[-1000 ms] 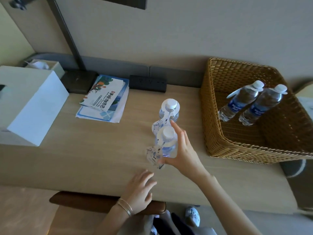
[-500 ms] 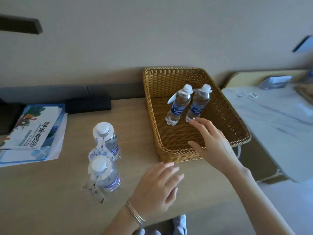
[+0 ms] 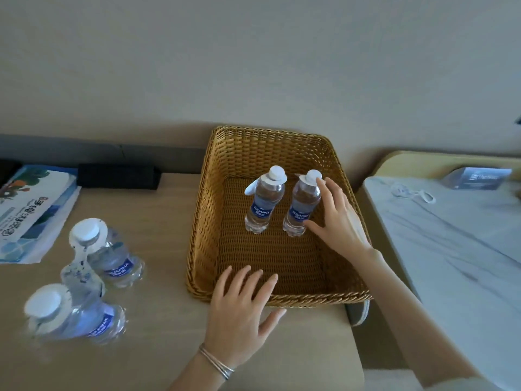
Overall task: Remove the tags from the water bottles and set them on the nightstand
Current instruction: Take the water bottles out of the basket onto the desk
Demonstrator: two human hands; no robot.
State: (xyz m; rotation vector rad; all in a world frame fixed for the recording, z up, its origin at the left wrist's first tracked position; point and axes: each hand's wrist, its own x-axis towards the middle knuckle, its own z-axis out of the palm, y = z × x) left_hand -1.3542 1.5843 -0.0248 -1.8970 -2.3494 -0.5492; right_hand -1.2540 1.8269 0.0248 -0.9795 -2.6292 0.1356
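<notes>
The right hand [image 3: 335,221] has moved deeper into the basket [image 3: 197,249], up to the right bottle [image 3: 301,206]. Its fingers are spread apart, maybe just touching it. The left hand [image 3: 239,309] hangs over the basket's front edge, fingers apart too. Both basket bottles stand up, paper tags [image 3: 275,180] on. A clumsy push could tip this bottle into the other bottle [image 3: 263,206], and both would fall.
</notes>
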